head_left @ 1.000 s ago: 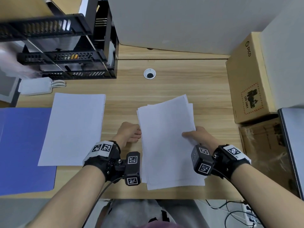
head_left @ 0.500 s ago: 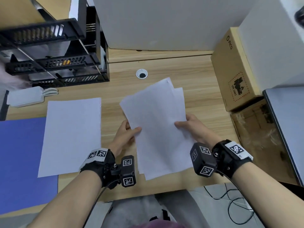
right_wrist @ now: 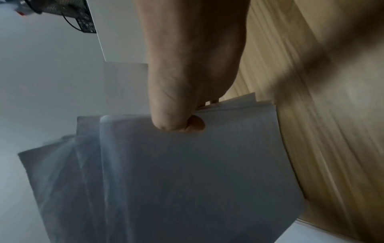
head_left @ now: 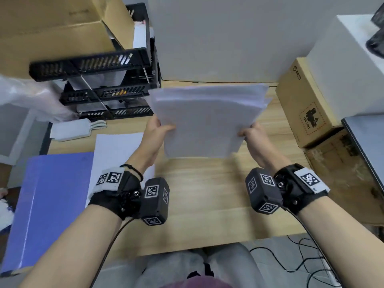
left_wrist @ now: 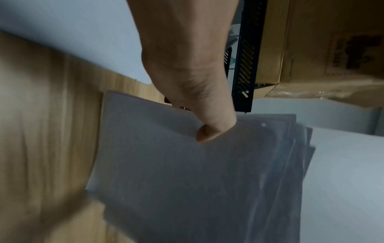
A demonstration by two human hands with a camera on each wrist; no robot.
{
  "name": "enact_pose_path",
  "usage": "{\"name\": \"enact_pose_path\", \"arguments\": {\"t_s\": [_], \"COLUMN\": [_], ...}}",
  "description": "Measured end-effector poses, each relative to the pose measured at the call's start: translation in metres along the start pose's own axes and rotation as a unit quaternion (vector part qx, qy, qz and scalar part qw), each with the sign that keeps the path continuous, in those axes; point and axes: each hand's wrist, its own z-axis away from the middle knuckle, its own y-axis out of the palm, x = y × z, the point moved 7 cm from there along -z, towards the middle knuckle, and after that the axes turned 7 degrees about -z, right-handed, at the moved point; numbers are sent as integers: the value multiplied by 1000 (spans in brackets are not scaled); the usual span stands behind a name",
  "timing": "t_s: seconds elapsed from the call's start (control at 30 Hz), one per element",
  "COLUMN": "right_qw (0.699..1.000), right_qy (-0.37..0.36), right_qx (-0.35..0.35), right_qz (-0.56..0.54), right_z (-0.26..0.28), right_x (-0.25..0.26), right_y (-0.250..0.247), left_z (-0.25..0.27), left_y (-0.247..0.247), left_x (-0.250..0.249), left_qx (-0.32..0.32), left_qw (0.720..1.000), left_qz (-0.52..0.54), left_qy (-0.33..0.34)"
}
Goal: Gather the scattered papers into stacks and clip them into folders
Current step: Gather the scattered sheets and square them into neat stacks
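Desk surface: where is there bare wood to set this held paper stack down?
The widest bare patch of the light wooden desk lies directly under the held stack of white sheets, between the left hand and right hand. Left is crowded: flat white paper pile and blue folder. Right, the brown cardboard box blocks.

wooden desk point(head_left: 207, 204), blue folder point(head_left: 45, 204), cardboard box point(head_left: 301, 104)
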Motion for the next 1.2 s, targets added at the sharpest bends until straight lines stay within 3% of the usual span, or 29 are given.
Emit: {"name": "enact_pose_path", "arguments": {"t_s": [0.1,0.4,0.63,1.0,1.2], "right_qw": [999,999,1000,996,992], "right_qy": [6,46,28,56,65], "right_qx": [21,15,11,70,105], "right_qz": [39,10,0,29,34], "right_z": [0,-8,-30,-56,-47], "right_x": [-14,-28,-15,-31,-43], "right_y": [9,13,5,20,25], "left_z": [7,6,-6,-5,2], "left_y": [-5,-4,-6,-5,5], "left_x": [13,31,18,45,51], "left_qx": [-25,-50,-95,-172,-165], "left_qw": [999,996,995,982,982], "left_qz": [-34,-62,6,-29,-16], "left_qy": [-22,-34,-42,-74,-86]}}
